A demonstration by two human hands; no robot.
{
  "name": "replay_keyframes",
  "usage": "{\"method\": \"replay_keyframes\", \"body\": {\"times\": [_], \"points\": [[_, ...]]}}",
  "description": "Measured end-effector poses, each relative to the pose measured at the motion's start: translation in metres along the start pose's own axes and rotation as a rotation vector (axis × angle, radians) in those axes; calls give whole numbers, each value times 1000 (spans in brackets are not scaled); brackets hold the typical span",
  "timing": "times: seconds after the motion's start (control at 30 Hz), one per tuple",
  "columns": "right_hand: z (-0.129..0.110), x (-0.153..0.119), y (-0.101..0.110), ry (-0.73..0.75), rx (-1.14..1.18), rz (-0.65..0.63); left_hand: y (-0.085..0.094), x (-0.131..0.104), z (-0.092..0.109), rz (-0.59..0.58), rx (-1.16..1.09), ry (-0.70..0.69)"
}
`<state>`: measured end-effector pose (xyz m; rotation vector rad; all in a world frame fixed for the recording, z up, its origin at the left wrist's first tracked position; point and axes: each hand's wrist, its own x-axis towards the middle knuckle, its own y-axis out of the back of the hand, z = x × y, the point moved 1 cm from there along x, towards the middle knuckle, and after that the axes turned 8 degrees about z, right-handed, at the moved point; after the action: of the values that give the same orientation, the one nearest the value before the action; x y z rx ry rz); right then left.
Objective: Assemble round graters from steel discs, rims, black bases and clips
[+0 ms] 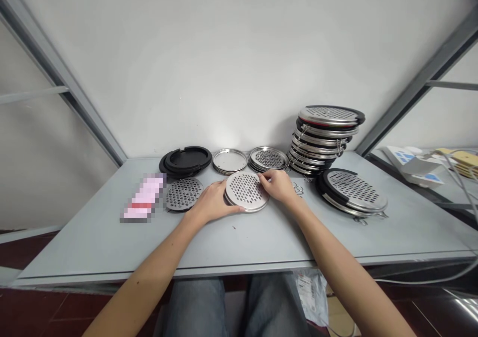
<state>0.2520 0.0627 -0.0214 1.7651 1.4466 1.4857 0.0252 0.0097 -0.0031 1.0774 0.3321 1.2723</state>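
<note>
A round perforated metal disc point(247, 191) lies on a metal rim at the middle of the grey table point(239, 242). My left hand point(215, 201) grips its left edge, the thumb along the near side. At the upper right edge of the disc, my right hand point(277, 183) has its thumb and bent fingers pressed together on the rim. Left of my left hand lies another perforated disc point(183, 193), dark grey. Small metal clips point(298, 188) rest just right of my right hand.
Black rings point(188, 159), a shallow metal tray point(230, 160) and stacked perforated trays point(267, 158) line the wall. At right stand a tall stack point(324, 140) and assembled discs point(353, 190). A blurred pink item point(145, 195) lies left; white boxes point(414, 165) sit far right.
</note>
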Motion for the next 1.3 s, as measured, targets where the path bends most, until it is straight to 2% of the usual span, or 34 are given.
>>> {"method": "replay_keyframes", "body": {"times": [0.5,0.8,0.97,1.3], "points": [[2,0,1,-63,-79,10,-17,-2,-8,25,-16,-14],[5,0,-2,-45,-74,17,-20,-1,-12,44,-16,-33],[4,1,-1,-68,-71,-12,-22,-2,-13,23,26,0],[3,1,0,-124,-36,-50,-22,-1,-11,42,21,-33]]}}
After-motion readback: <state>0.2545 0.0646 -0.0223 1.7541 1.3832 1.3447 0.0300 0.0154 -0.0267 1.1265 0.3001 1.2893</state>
